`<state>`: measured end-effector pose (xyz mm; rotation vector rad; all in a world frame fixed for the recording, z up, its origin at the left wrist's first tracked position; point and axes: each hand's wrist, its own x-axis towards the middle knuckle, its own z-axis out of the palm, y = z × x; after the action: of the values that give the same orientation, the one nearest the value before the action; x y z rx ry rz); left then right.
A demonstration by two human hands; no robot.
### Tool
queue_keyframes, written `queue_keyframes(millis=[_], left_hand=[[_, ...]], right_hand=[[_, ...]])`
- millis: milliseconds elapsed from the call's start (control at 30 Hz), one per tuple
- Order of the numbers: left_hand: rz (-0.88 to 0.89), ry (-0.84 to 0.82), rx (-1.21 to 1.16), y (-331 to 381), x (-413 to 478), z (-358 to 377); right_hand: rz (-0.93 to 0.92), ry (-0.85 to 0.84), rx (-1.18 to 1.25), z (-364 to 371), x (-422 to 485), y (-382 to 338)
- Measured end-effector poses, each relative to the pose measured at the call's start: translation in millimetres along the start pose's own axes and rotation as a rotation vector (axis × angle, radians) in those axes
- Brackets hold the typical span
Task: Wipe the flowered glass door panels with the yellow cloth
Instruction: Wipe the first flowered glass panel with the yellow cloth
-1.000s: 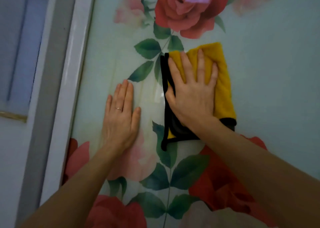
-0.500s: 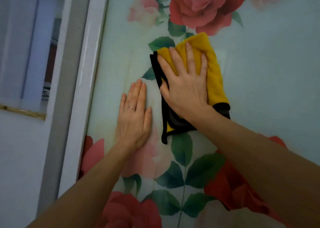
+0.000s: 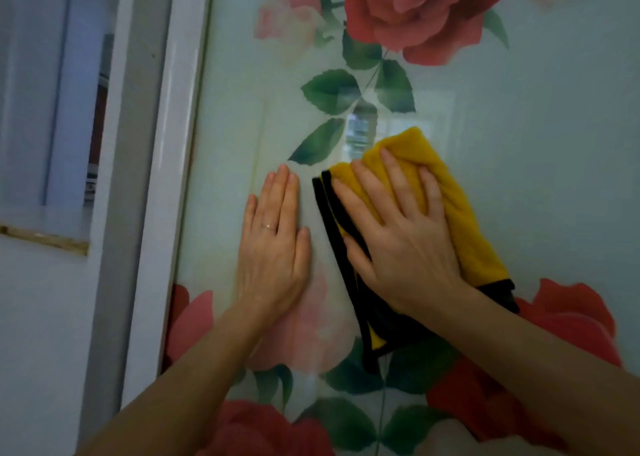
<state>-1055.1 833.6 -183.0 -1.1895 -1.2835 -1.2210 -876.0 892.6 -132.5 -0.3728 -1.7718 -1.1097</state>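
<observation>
- While your right fingers (image 3: 394, 182) lie spread and nearly straight, they press flat on the yellow cloth (image 3: 460, 213). Nothing is pinched or curled round, and the thumb lies along the cloth's left side.
- Your right hand (image 3: 401, 244) covers the middle of the cloth, with the wrist crossing its bottom edge.
- Your left fingers (image 3: 282, 196) are straight and held together, flat on bare glass, holding nothing. One of them carries a thin ring (image 3: 268, 226).
- Your left hand (image 3: 273, 248) sits just beside the cloth on its left. A narrow strip of glass shows between them, so they are not touching.
- The cloth is folded, with black edging (image 3: 329, 234) down its left side and round the bottom. It is tilted, with its top end leaning left.
- It lies against the flowered glass door panel (image 3: 554, 144) at mid-frame, just below the green leaves (image 3: 329, 90).
- A bright reflection (image 3: 360, 130) shows on the glass just above the cloth's top end.
- A large red rose (image 3: 415, 16) is printed at the top of the panel. A pale pink rose (image 3: 304, 320) lies under your left wrist, and another red bloom shows near the cloth's lower right corner.
- A white frame (image 3: 166, 178) runs down the panel's left edge, with a grey jamb (image 3: 117, 213) beyond it.
</observation>
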Motion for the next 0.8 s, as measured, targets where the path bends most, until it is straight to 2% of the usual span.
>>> queue_keyframes(millis=[167, 267, 400, 633, 800], left_hand=[[0.016, 0.002, 0.038, 3, -1, 1], [0.072, -0.007, 0.076, -2, 16, -2], [0.111, -0.004, 0.014, -7, 50, -5], [0.094, 0.004, -0.048, -6, 56, -2], [0.111, 0.086, -0.027, -9, 54, 9]], right_hand=[[0.086, 0.029, -0.004, 0, 29, -3], [0.057, -0.03, 0.006, 1, 7, -13], [0.012, -0.117, -0.009, -5, 3, -10], [0.206, -0.03, -0.059, -3, 65, -6], [0.107, -0.065, -0.071, 3, 19, -25]])
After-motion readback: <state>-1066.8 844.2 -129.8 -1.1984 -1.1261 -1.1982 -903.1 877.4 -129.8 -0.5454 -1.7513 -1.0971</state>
